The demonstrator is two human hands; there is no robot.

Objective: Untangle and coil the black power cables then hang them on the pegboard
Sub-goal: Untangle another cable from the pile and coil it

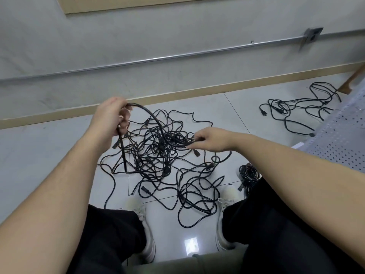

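A big tangle of black power cables [169,167] lies on the tiled floor between my feet. My left hand [112,117] is raised above its left side and grips a looped bundle of black cable [147,113] that arches over to the pile. My right hand [209,140] hovers low over the middle of the tangle and pinches several strands at its fingertips. A coiled black cable [248,174] lies by my right knee. The pegboard is only partly in view as a wooden frame edge [118,4] at the top of the wall.
A second loose heap of black cables [296,109] lies at the far right near a perforated grey metal seat [339,139]. A metal conduit [177,56] runs along the wall to a socket box [313,35]. My shoes [142,220] flank the pile.
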